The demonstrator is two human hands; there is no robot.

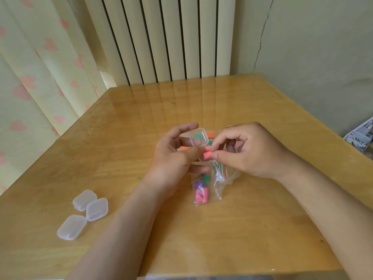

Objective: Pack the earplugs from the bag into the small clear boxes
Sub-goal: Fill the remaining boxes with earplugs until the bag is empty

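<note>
Mid-table (262, 219): left hand (175, 158) curled round open box (198, 139), lid up. Orange and green plugs show at the box; whether inside or behind it, cannot tell. Right hand (250, 152), at 3 o'clock of the left, pinches pink earplug (207, 155) between thumb and forefinger, just at the box's 6 o'clock edge. Bag (203, 190) lies at 6 o'clock of the hands, with pink, purple and green plugs inside. Three shut boxes (96, 209) cluster at 8 o'clock, well apart. Radiator (161, 37) at 12.

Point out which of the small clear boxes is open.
The box held in the left hand: it is hinged open, and the right hand pinches a pink earplug beside it. The three boxes on the table lie shut.
</note>
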